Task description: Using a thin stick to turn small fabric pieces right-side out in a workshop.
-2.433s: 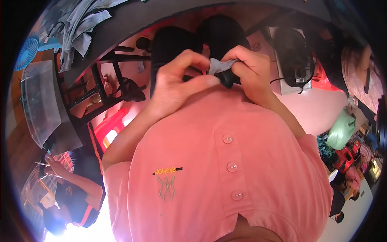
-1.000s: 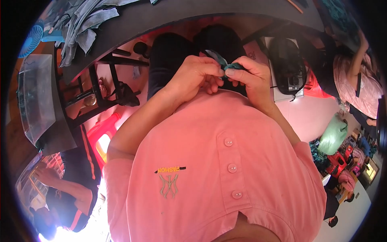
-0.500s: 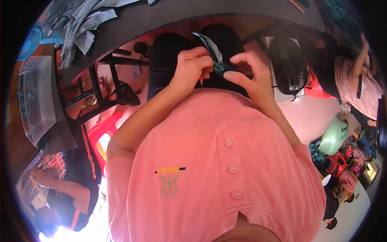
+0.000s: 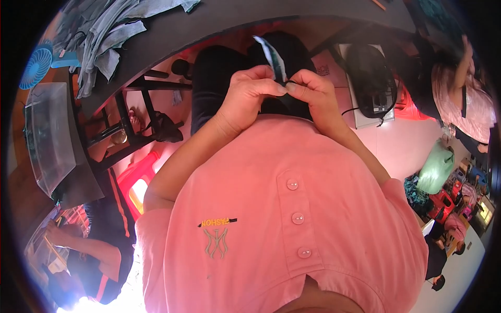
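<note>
A narrow strip of fabric point(image 4: 272, 56), dark green with a pale blue-grey side, rises from between my two hands above my lap. My left hand point(image 4: 250, 94) pinches its lower end between thumb and fingers. Right against it, my right hand point(image 4: 313, 93) also pinches the strip, and the two thumb tips meet. The part of the strip under the fingers is hidden.
A dark table point(image 4: 219, 23) curves across beyond my knees, with grey-blue cloth pieces point(image 4: 112, 39) at its left. A blue fan point(image 4: 35, 67) and a clear plastic bin point(image 4: 51, 135) stand further left. To the right lies a black bag point(image 4: 369, 83). Other people sit on both sides.
My right hand has closed from a spread thumb and fingers into a pinch and come against the left hand. The strip's bunched lower part has gone behind the fingers.
</note>
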A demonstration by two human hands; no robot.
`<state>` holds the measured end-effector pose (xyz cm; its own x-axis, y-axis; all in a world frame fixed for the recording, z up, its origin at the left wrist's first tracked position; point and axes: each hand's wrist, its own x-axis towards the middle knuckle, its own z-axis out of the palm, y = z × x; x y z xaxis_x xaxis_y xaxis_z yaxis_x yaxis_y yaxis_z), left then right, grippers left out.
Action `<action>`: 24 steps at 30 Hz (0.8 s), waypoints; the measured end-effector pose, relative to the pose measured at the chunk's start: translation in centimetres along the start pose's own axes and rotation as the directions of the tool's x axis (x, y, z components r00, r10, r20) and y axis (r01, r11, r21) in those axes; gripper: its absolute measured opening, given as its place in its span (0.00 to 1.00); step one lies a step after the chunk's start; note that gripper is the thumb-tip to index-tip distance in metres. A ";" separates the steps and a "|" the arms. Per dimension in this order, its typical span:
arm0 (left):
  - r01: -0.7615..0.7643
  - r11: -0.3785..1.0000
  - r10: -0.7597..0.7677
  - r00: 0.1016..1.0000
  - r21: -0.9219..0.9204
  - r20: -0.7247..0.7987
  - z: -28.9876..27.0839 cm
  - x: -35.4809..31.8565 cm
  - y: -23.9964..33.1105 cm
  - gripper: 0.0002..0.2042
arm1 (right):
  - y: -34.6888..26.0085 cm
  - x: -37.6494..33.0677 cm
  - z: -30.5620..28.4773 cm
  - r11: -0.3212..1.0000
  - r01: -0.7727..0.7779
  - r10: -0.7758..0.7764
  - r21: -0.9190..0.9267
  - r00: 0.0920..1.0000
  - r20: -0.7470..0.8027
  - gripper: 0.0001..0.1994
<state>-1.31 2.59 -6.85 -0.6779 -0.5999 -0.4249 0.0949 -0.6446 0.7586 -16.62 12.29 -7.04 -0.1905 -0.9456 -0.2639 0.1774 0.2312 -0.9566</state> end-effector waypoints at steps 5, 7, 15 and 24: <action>-0.330 0.892 0.395 0.902 0.310 -0.176 -0.6 0.9 -1.6 0.05 | -0.9 0.3 1.4 0.997 0.022 -0.028 0.070 0.996 0.087 0.06; -0.604 0.454 0.764 0.642 0.655 0.063 -0.6 1.5 -1.3 0.04 | -1.1 0.6 2.1 0.993 0.092 -0.098 0.072 0.991 0.091 0.07; -0.486 0.846 0.531 0.800 0.218 -0.280 0.8 0.0 -0.3 0.11 | 0.2 1.5 3.0 1.000 -0.001 0.001 -0.001 0.991 0.133 0.13; -0.219 0.968 0.171 0.933 -0.123 -0.315 -1.0 -1.4 -0.3 0.06 | -0.4 0.6 3.1 0.957 0.147 -0.087 -0.252 0.969 0.232 0.12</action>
<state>0.32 3.15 -6.98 -0.3868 -0.8197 -0.4223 0.3299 -0.5507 0.7667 -13.77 10.96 -6.47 0.0238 -0.9894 -0.1435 -0.1016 0.1404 -0.9849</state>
